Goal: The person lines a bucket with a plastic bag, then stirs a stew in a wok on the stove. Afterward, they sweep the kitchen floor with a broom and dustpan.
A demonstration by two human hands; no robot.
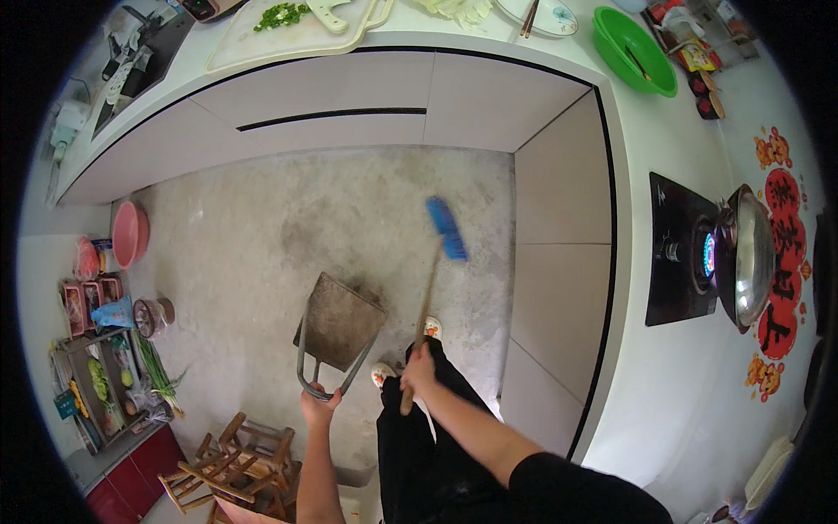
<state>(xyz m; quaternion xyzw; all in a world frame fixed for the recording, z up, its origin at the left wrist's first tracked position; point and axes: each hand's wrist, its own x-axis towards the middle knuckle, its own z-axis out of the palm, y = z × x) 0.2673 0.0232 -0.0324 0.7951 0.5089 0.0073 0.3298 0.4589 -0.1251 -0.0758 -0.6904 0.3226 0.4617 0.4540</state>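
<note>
My left hand (321,402) grips the bent metal handle of a worn dustpan (346,321), whose pan rests on or just above the concrete floor. Dark dirt (368,288) lies by the pan's far edge. In my right hand (419,376) is the wooden stick of a broom (429,288). Its blue bristle head (448,228) is slightly blurred over the floor, ahead and to the right of the dustpan. My shoes show between the two tools.
Cabinets (471,98) border the floor ahead and right. A lit gas stove (684,262) carries a lidded wok (746,259). At left stand a pink basin (130,234), green onions (156,367) and a vegetable rack (98,386). Wooden chairs (242,458) are stacked near my left arm.
</note>
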